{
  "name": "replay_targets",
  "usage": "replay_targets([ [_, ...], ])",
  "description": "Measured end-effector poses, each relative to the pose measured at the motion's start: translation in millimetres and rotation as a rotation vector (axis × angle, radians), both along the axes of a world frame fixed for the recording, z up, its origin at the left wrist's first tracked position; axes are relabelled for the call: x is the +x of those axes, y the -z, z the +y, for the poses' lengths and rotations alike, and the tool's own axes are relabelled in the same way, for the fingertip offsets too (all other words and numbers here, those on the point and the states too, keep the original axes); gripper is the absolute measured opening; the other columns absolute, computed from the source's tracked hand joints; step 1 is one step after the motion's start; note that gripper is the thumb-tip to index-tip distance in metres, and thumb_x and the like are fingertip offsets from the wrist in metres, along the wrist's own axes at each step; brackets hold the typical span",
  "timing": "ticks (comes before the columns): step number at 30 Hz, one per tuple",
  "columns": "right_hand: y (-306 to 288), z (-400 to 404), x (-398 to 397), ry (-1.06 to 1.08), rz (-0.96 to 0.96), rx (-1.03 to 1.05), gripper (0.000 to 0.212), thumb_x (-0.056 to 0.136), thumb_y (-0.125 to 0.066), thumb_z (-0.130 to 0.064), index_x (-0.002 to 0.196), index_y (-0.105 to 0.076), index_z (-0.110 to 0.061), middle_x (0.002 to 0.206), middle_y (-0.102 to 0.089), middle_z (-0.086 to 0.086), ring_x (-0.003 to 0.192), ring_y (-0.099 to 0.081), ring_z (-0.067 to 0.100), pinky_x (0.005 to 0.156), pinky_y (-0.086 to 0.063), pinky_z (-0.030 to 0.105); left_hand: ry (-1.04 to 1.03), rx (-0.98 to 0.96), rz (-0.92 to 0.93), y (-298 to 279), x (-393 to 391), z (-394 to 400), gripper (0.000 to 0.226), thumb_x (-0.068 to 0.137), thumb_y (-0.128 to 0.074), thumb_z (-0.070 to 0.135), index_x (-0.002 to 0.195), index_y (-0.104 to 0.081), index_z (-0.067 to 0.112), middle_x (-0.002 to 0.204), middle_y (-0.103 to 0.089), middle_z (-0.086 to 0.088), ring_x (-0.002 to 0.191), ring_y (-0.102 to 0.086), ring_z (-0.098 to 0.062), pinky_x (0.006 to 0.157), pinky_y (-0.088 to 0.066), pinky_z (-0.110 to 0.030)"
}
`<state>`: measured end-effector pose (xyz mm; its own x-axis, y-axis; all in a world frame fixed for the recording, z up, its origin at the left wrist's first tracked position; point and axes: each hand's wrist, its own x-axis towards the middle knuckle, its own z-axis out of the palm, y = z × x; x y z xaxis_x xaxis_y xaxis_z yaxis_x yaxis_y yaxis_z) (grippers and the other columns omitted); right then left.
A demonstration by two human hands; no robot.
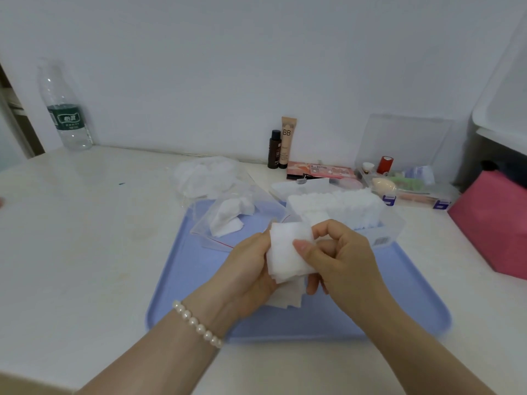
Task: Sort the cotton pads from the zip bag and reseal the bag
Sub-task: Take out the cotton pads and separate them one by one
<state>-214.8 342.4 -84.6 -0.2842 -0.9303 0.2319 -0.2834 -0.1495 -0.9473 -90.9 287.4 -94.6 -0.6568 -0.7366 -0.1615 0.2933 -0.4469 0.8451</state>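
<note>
My left hand (248,272) and my right hand (339,263) both hold a small stack of white square cotton pads (288,255) above a blue tray (182,269). My right thumb presses on the front of the stack. A clear zip bag (228,220) with a red seal line lies on the far side of the tray, holding a few white pads. Just right of it, a clear plastic box (379,226) contains a neat row of cotton pads (336,202). More loose pads (285,297) lie on the tray under my hands.
A second clear bag of white pads (205,175) lies behind the tray. Cosmetics stand at the back: a dark bottle (274,149), a BB tube (287,142), a palette (319,170) and a clear organizer (410,178). A water bottle (64,109) stands far left, a pink box (490,223) right.
</note>
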Motion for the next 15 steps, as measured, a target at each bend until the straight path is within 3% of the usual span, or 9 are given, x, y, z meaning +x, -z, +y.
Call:
replay_targets([
  [3, 5, -1, 1, 0.046, 0.126, 0.003, 0.019, 0.085, -0.065, -0.015, 0.072, -0.051, -0.013, 0.046, -0.045, 0.008, 0.037, -0.045, 0.016, 0.041, -0.04, 0.024, -0.056, 0.091, 0.007, 5, -2, -4, 0.061, 0.099, -0.029, 0.048, 0.12, -0.057, -0.002, 0.114, -0.065, -0.022, 0.1, -0.064, -0.033, 0.09, -0.05, -0.043],
  [6, 7, -1, 2, 0.076, 0.204, 0.007, 0.024, 0.085, -0.065, -0.02, 0.069, -0.047, -0.023, 0.044, -0.045, -0.001, 0.042, -0.044, 0.014, 0.049, -0.042, 0.03, -0.024, 0.061, 0.038, 4, -1, -2, 0.068, 0.087, -0.034, 0.059, 0.111, -0.063, 0.003, 0.106, -0.069, -0.017, 0.094, -0.067, -0.028, 0.078, -0.055, -0.036],
  [10, 2, -1, 1, 0.1, 0.198, 0.0, 0.024, 0.079, -0.067, -0.029, 0.073, -0.044, -0.025, 0.04, -0.038, -0.008, 0.041, -0.036, 0.007, 0.05, -0.033, 0.028, -0.073, -0.057, 0.076, 4, -1, 2, 0.033, 0.073, -0.062, 0.02, 0.1, -0.065, 0.0, 0.099, -0.07, -0.019, 0.084, -0.069, -0.023, 0.074, -0.057, -0.029],
  [12, -4, 0, -6, 0.178, 0.15, -0.054, 0.027, 0.074, -0.068, -0.035, 0.074, -0.044, -0.022, 0.04, -0.038, -0.009, 0.04, -0.034, 0.006, 0.049, -0.031, 0.026, -0.104, -0.031, 0.134, 5, 0, -1, 0.033, 0.071, -0.062, 0.013, 0.101, -0.065, 0.001, 0.096, -0.072, -0.014, 0.081, -0.07, -0.019, 0.071, -0.058, -0.026],
  [15, -15, 2, -24, 0.341, -0.05, -0.174, 0.025, 0.082, -0.067, -0.025, 0.072, -0.045, -0.017, 0.04, -0.037, -0.011, 0.042, -0.032, 0.005, 0.05, -0.032, 0.025, -0.11, -0.003, 0.19, 2, 3, -3, 0.029, 0.07, -0.06, 0.015, 0.097, -0.068, 0.008, 0.091, -0.073, -0.007, 0.077, -0.07, -0.015, 0.071, -0.057, -0.027],
])
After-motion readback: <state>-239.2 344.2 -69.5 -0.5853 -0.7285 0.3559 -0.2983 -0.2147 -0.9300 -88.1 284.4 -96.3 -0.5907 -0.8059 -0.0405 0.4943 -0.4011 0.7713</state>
